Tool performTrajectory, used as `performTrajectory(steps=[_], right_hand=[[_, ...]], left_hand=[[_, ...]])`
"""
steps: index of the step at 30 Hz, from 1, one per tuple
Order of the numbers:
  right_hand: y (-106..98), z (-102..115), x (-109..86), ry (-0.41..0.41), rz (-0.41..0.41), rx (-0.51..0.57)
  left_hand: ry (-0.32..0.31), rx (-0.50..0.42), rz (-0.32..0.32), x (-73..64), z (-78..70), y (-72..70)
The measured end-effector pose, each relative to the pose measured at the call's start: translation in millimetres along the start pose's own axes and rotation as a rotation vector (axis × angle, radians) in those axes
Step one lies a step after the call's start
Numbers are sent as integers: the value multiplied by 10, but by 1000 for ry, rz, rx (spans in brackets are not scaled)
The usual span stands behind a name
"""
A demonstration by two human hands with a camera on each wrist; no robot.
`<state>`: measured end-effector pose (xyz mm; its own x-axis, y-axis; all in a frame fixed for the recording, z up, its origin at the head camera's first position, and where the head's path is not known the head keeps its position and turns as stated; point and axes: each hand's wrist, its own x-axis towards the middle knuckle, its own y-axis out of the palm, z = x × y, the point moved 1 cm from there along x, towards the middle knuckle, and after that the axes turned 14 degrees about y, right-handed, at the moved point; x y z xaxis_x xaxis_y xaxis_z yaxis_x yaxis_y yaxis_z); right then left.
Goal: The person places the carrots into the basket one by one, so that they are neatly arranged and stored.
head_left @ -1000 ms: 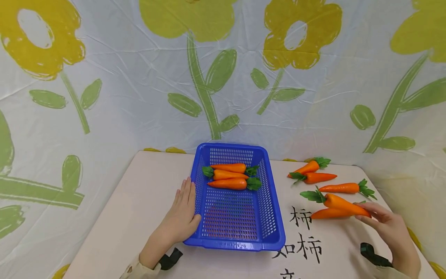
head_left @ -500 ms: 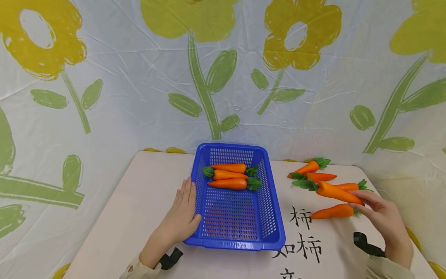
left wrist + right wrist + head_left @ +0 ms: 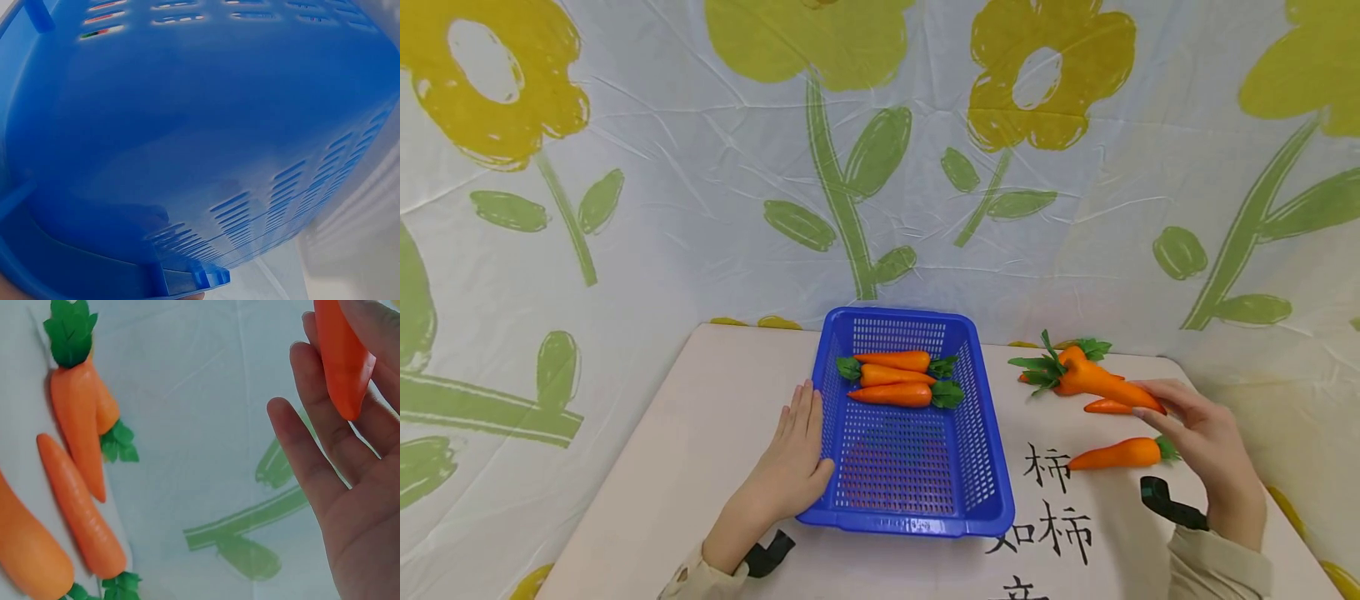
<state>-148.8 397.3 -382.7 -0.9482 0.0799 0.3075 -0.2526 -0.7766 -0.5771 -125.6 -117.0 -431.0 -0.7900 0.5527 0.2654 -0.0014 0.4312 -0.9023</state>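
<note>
My right hand (image 3: 1198,433) pinches a carrot (image 3: 1101,383) by its tapered tip, the leafy end pointing left. In the right wrist view the carrot's tip (image 3: 350,375) lies between thumb and fingers. The held carrot overlaps other carrots on the table in the head view. My left hand (image 3: 790,458) rests with straight fingers along the left rim of a blue plastic basket (image 3: 917,527). Inside the basket lie three carrots, the nearest carrot (image 3: 891,395) having its leaves to the right. The left wrist view is filled by the blue basket wall (image 3: 137,125).
A loose carrot (image 3: 1116,454) lies on the table right of the basket, near black brushed characters (image 3: 1067,533). More carrots sit behind it, partly covered by the held one. A flower-patterned cloth (image 3: 700,167) hangs behind the table (image 3: 700,400).
My right hand has lifted the carrot off the one beneath it and moved it away from me and to the left. The left hand and basket stay put.
</note>
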Motion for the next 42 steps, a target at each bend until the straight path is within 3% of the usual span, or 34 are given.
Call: performTrajectory(steps=[5, 11, 21, 34, 42], right_hand=[[43, 150, 73, -22, -11, -36], [125, 337, 194, -113, 2, -10], [301, 641, 417, -142, 47, 18], [657, 1089, 658, -243, 98, 46], [940, 1359, 792, -277, 182, 95]], left_hand=[[2, -2, 2, 4, 6, -2], [3, 7, 1, 5, 13, 2], [-4, 1, 3, 9, 14, 7], [3, 1, -2, 5, 24, 14], [0, -14, 1, 2, 11, 3]])
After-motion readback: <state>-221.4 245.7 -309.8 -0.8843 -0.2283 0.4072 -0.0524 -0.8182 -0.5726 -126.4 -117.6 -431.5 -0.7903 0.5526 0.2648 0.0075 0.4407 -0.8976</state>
